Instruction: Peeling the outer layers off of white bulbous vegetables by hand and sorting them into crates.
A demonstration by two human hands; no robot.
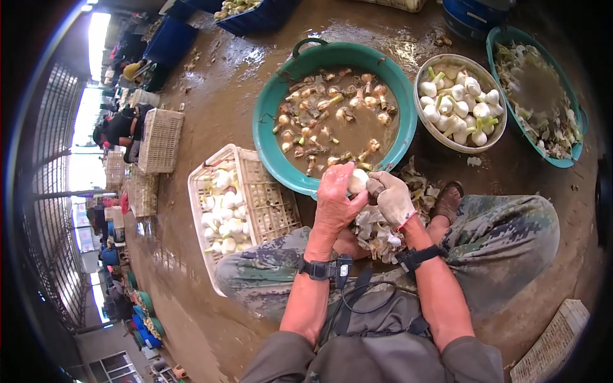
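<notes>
My bare left hand (334,194) grips a white garlic bulb (357,182) over the near rim of a round green tub (265,143). My right hand (396,198), in a pale glove, is curled close against the bulb's right side. A brown piece (375,188) shows at its fingertips; whether it is a tool, a finger cover or loose skin cannot be told. In the tub, unpeeled garlic bulbs (345,115) with stems float in muddy water. Stripped garlic skins (378,230) are heaped below my hands, between my legs.
A white plastic crate (275,201) of peeled bulbs tilts at my left knee. Right of the tub stand a round basin (500,129) of peeled garlic and a green oval tub (565,160) of skins. The floor (215,105) is wet. Far left, a person (122,127) bends beside crates.
</notes>
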